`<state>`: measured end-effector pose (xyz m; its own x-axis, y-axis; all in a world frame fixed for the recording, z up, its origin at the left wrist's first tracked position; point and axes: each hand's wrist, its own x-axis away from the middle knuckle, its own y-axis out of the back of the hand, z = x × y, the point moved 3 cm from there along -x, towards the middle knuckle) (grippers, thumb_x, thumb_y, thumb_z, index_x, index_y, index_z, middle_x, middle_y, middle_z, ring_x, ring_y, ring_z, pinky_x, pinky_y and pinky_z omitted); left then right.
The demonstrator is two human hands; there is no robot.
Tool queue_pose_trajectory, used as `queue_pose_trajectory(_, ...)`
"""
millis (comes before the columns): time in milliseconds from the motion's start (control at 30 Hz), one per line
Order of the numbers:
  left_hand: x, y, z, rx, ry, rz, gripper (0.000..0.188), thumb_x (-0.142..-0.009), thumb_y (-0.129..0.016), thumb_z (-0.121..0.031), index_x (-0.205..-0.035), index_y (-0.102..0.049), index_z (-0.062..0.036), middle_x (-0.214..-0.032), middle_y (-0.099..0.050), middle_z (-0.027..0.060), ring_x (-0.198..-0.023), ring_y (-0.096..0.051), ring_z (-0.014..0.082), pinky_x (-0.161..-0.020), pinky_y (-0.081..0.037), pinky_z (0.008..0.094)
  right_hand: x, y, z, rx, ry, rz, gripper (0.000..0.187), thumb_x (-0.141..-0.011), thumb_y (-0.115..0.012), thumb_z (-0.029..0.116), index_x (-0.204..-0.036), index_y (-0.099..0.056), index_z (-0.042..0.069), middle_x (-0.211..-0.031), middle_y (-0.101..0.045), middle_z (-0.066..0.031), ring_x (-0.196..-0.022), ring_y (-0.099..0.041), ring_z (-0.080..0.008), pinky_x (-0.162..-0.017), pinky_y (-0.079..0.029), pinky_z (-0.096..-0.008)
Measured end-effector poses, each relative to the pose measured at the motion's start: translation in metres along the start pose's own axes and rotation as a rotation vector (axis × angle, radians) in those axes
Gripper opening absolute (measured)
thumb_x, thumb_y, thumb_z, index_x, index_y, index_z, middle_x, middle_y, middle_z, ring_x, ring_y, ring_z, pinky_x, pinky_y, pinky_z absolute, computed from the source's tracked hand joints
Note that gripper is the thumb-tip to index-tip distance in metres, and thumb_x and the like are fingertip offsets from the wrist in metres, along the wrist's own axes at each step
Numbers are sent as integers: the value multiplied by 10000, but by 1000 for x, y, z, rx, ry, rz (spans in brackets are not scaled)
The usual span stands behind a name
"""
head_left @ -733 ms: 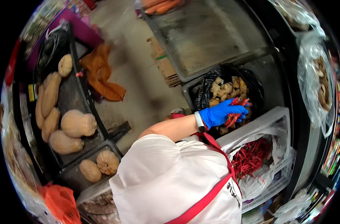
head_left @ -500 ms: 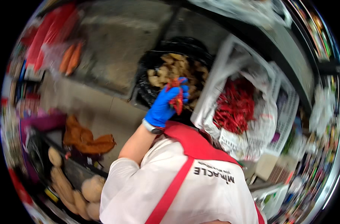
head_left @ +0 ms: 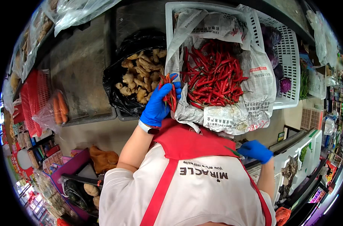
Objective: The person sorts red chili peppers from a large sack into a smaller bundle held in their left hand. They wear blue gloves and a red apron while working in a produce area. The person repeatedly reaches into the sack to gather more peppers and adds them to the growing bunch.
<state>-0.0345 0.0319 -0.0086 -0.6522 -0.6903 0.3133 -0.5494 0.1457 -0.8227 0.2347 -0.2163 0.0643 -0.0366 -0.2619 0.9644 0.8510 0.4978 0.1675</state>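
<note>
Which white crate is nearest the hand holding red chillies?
The newspaper-lined crate of loose red chillies, beside the left hand. Others, like the white crate with purple cabbages, lie farther right.

My blue-gloved left hand (head_left: 156,106) has carried its slim red chillies (head_left: 171,94) from over the knobbly tan ginger roots (head_left: 141,73) toward the left edge of the newspaper-lined white plastic crate (head_left: 169,34); my blue-gloved right hand (head_left: 257,151) has appeared, near right.

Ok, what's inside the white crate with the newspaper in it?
A heap of red chilies on crumpled newspaper lining the white crate; heap and paper cover its floor, so that can't be seen. The left hand holds more chilies beside it.
</note>
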Motion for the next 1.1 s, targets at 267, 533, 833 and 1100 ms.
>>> queue_pose_trajectory(267, -1, 12, -2, 55, -50, -35, 523, -839, -570, -201, -1294, -364, -48, -1002, -571, 59, -890, -560, 160, -786, -472, 291, -26, 56, 127, 334, 824, -833, 268, -803, -587, 188, -1038, -577, 59, -866, -586, -142, -743, -589, -305, -618, -474, -362)
queue_pose_trajectory(533, -5, 38, 7, 242, -43, 4, 628, -834, -577, -225, -1333, -265, -9, -987, -536, 57, -837, -514, 161, -758, -436, 293, -128, 60, 199, 786, 880, -775, 289, -832, -513, 226, -1098, -548, 119, -865, -551, -134, -734, -578, -300, -591, -468, -400)
queue_pose_trajectory(833, -7, 46, 12, 239, -30, 12, 637, -840, -565, -242, -1342, -248, -11, -989, -531, 56, -839, -520, 170, -757, -440, 296, -171, 89, 195, 838, 647, -800, 352, -838, -474, 271, -1174, -506, 172, -811, -624, -127, -720, -606, -306, -590, -469, -416)
queue_pose_trajectory(1100, -9, 48, 12, 235, -35, 24, 564, -840, -569, -225, -1307, -327, -22, -1004, -562, 69, -863, -567, 172, -778, -480, 301, -162, 119, 201, 565, 645, -812, 437, -844, -488, 277, -1271, -420, 207, -904, -619, -151, -812, -594, -332, -689, -474, -402)
